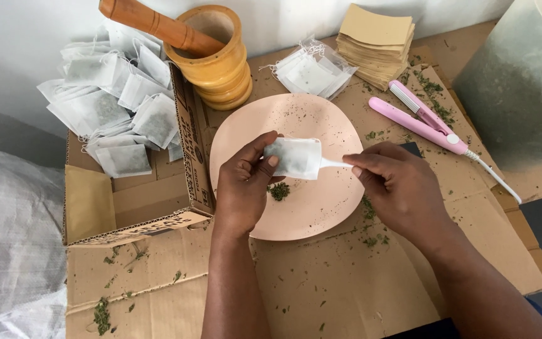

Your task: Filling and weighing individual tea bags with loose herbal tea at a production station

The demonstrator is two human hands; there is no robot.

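Note:
Over a pink plate (321,207), my left hand (243,185) pinches a small white tea bag (293,157) filled with dark herb. My right hand (399,182) grips a white spoon handle (335,164) whose tip goes into the bag's open side. A small clump of green dried herb (278,191) lies on the plate below the bag.
A cardboard box (158,207) at the left holds a heap of filled tea bags (111,107). A wooden mortar and pestle (214,53) stand behind the plate. Beyond lie empty bags in plastic (312,72), a stack of tan paper squares (374,44) and a pink sealing iron (418,119).

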